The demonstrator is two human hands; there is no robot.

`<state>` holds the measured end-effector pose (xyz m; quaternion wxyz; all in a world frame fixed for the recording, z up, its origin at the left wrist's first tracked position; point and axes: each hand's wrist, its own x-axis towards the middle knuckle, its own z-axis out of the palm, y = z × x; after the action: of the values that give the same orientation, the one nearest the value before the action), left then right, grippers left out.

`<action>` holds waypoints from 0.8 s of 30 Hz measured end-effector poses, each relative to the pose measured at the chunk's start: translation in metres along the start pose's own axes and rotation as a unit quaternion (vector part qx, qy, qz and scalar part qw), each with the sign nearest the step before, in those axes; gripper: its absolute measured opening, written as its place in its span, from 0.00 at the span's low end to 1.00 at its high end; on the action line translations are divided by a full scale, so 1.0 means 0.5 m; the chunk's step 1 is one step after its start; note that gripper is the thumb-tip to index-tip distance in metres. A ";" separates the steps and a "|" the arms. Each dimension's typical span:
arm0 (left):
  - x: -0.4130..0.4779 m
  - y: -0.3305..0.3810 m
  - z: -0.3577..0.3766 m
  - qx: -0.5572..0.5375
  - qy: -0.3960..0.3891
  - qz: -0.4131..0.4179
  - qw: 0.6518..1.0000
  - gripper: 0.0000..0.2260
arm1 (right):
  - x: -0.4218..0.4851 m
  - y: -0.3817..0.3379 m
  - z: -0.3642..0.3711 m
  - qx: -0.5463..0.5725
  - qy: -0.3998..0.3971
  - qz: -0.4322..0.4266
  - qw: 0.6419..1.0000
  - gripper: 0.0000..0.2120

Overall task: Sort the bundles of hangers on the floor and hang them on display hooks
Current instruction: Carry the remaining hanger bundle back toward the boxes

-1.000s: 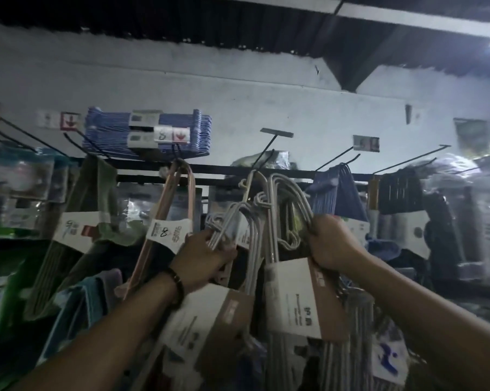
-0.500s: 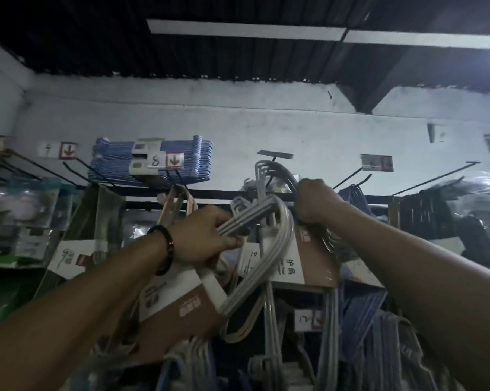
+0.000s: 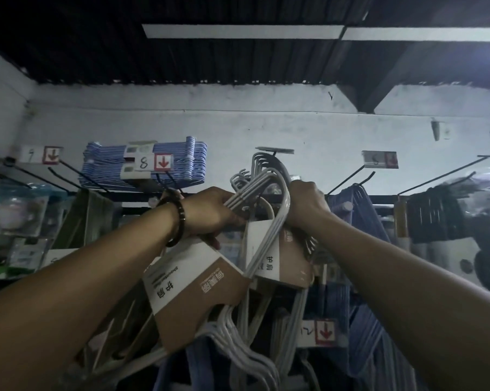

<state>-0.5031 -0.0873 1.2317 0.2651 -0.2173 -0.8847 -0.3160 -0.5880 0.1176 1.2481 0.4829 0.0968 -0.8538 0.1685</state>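
In the head view, the left hand (image 3: 210,215), with a dark beaded bracelet (image 3: 177,221) on its wrist, had its fingers curled tightly round the wires of a bundle of pale grey wire hangers in a brown-and-white cardboard sleeve (image 3: 193,294). That bundle hung below and behind the left fingers, its wires looping up past them to their right. The right hand (image 3: 306,204) was closed round the hook necks of a second grey hanger bundle with a like cardboard sleeve (image 3: 280,261), which hung just below the right fingers. Its curved tops rose above and to the left of those fingers, close under a black wire display hook (image 3: 275,150); whether they sat on it could not be told. A stack of blue-and-white hangers (image 3: 111,167) with a tag marked 8 (image 3: 153,162) lay above the left fingers. Blue hangers (image 3: 359,213) hung just right of the right fingers, and black hangers (image 3: 432,218) further right.
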 end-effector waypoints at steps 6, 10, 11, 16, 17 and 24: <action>0.027 -0.034 0.013 0.017 0.027 -0.039 0.999 0.11 | 0.029 -0.013 0.081 0.137 -0.002 0.049 0.989 0.13; 0.037 -0.077 0.053 0.097 0.023 -0.067 0.993 0.10 | 0.025 -0.005 0.154 0.179 -0.054 0.084 0.979 0.14; 0.038 -0.089 0.060 0.110 0.026 -0.067 0.991 0.12 | 0.025 -0.002 0.172 0.166 -0.066 0.096 0.979 0.14; 0.024 -0.121 0.093 0.008 -0.001 -0.084 0.996 0.11 | 0.044 0.008 0.224 0.035 -0.121 0.061 0.990 0.11; 0.021 -0.123 0.099 -0.035 -0.013 -0.094 0.995 0.11 | 0.051 0.013 0.230 0.015 -0.129 0.052 0.990 0.12; 0.030 -0.140 0.104 -0.039 -0.011 -0.121 0.992 0.17 | 0.050 0.040 0.182 -0.027 -0.269 0.024 0.963 0.13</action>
<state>-0.5704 -0.0984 1.1751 0.2064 -0.1219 -0.8945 -0.3775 -0.6797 0.1011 1.2224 0.2340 0.1050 -0.9584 0.1249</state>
